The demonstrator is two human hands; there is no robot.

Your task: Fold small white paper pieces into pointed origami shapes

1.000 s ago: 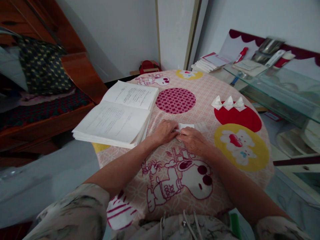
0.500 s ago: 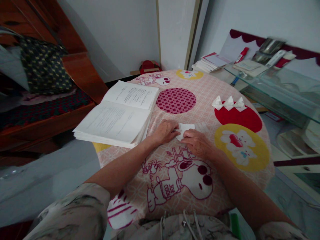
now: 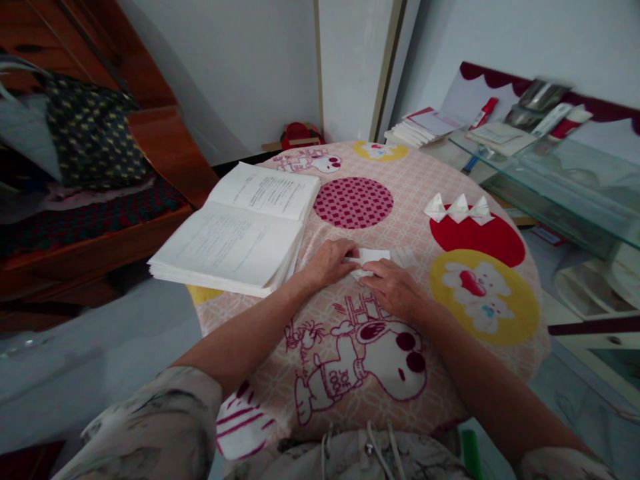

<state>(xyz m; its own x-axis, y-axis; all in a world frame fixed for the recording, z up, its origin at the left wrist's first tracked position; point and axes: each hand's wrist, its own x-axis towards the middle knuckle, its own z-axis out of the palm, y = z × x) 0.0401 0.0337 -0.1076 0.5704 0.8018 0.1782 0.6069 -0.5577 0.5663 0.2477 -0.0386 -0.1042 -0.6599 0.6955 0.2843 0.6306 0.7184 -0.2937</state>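
Note:
A small piece of folded white paper [image 3: 374, 255] lies on the patterned tablecloth [image 3: 415, 177] between my hands. My left hand [image 3: 332, 261] is closed on its left side, with fingers bent over the edge. From the right, my right hand [image 3: 390, 283] grips the near edge, thumb and fingers pressed together. The fingers hide part of the paper. Toward the right side of the table stand three small folded paper pieces [image 3: 459, 208] with pointed tops, touching in a row.
A thick open book [image 3: 235, 230] lies on the table's left. Beyond the right edge stands a glass shelf [image 3: 555, 177] with a red marker [image 3: 483, 113] and metal containers [image 3: 540, 100]. A stack of papers [image 3: 423, 127] sits at the back. A wooden bench [image 3: 165, 140] holds a dark patterned bag [image 3: 95, 133].
The fingers of my right hand have shifted slightly left along the paper's near edge. My left hand stays in nearly the same place.

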